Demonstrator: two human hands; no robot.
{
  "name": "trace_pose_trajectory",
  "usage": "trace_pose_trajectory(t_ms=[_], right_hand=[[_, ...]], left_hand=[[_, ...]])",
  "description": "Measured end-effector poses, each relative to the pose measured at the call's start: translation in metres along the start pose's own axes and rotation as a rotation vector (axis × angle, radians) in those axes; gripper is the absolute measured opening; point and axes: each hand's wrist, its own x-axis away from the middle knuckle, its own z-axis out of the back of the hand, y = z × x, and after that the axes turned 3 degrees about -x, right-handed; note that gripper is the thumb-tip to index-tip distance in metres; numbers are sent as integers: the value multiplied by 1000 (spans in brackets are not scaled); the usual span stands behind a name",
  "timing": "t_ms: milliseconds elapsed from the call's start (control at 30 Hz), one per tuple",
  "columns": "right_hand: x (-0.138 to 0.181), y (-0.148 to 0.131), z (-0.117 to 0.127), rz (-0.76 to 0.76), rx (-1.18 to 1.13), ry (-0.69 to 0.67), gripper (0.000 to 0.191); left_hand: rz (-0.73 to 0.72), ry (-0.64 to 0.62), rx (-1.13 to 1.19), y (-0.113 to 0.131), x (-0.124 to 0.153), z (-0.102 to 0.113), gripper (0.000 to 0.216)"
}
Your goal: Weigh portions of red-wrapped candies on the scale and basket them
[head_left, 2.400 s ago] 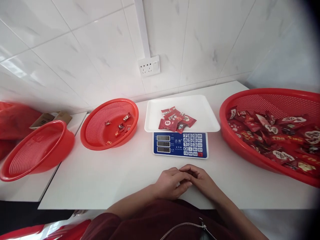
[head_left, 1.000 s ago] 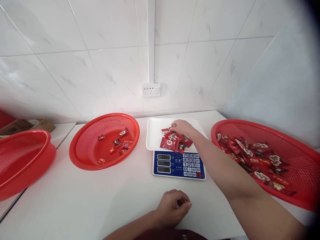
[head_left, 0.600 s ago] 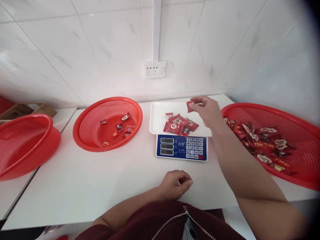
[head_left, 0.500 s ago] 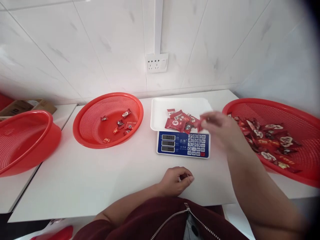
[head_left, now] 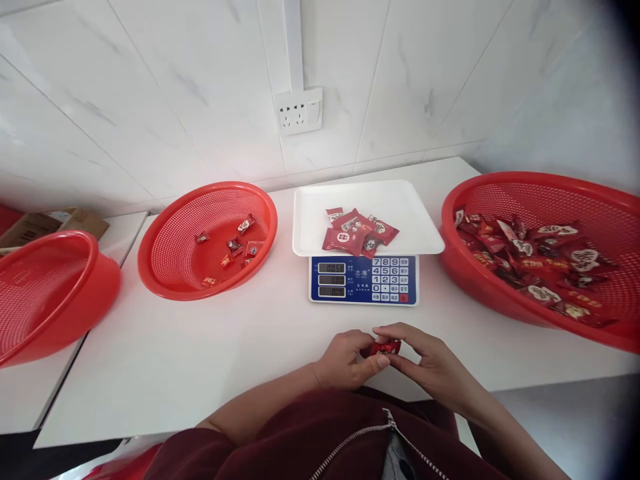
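Observation:
A small red wrapped candy (head_left: 389, 348) is between my two hands, just above the table's front edge. My left hand (head_left: 350, 360) pinches it from the left with thumb and fingers. My right hand (head_left: 423, 357) holds its other end between thumb and fingertips. Beyond them stands a digital scale (head_left: 363, 281) with a blue keypad panel and a white tray (head_left: 415, 213) on top. Several red candy packets (head_left: 357, 232) lie in a loose heap on the tray.
To the right stands a red mesh basket (head_left: 475, 293) full of wrapped candies. Left of the scale, another red basket (head_left: 165, 288) holds several candies. A third red basket (head_left: 105, 293) is at the far left, near a cardboard box (head_left: 30, 227). A power socket (head_left: 299, 110) is on the wall.
My right hand has come from the tray's right side down to my left hand, bringing a red candy. Both hands now hold it. The view has shifted slightly.

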Motion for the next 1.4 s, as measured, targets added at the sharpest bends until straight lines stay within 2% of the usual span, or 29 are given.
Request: trace_pose_trajectory(t_ms=[100, 200, 333, 467, 567, 767, 867, 967, 1033, 1133, 1267, 1400], right_hand=[[-1, -1, -1, 50, 32, -39, 24], [-2, 0, -3, 66, 68, -19, 26], [-4, 1, -1, 35, 76, 18, 32], [-5, -1, 3, 38, -10, -54, 30], [-7, 0, 3, 56, -74, -80, 28], [-18, 14, -13, 40, -306, -28, 23], [-23, 30, -20, -65, -388, 56, 29], [-26, 44, -23, -175, -394, 18, 34], [-27, 50, -22, -197, -406, -35, 36], [-28, 50, -20, -198, -466, -66, 36], [-27, 48, -19, -193, -526, -64, 36], [-27, 50, -20, -169, -570, -69, 32]], left_hand=[[12, -21, 42, 2, 1, 1, 49], [25, -24, 55, 2, 1, 0, 45], [42, 5, 27, 2, 2, -2, 54], [52, 11, 64, 1, 1, -3, 59], [110, 65, 77, 0, 1, -3, 58], [154, 120, 3, 1, -3, 3, 56], [191, 170, 122, -3, -4, 18, 48], [224, 399, 193, -11, -1, 51, 48], [237, 575, 73, -17, 4, 81, 59], [318, 746, -68, -20, 15, 127, 71], [413, 1041, -117, -25, 37, 170, 58], [407, 1405, -104, -42, 67, 206, 52]])
